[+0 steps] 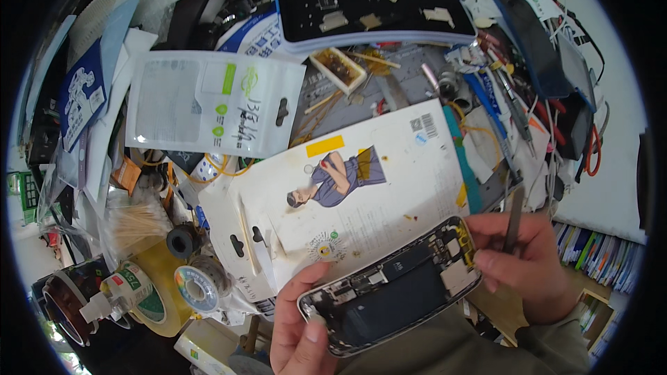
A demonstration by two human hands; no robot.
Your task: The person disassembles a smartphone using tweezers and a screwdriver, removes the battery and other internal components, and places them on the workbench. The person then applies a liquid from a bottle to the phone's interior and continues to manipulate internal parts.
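Note:
An opened smartphone [399, 292] with its screen off lies tilted across the near middle, its dark battery [396, 305] and circuit boards bare. My left hand [302, 330] grips the phone's left end, thumb over the lower corner and fingers behind the frame. At the other end, my right hand [524, 260] pinches a flat dark metal tool [514, 219] that points up and away. Its fingertips are close to the phone's right edge, beside a yellow strip [465, 239]. Whether they touch the frame I cannot tell. Beneath the phone's far edge lies a white printed box [389, 201].
A blue-edged tray [375, 10] of small parts stands at the back. A white pouch [208, 104] lies left of centre. Solder spool [198, 288], tape roll [153, 302] and squeeze bottle [118, 292] crowd the left. Tools and another phone [531, 45] fill the right.

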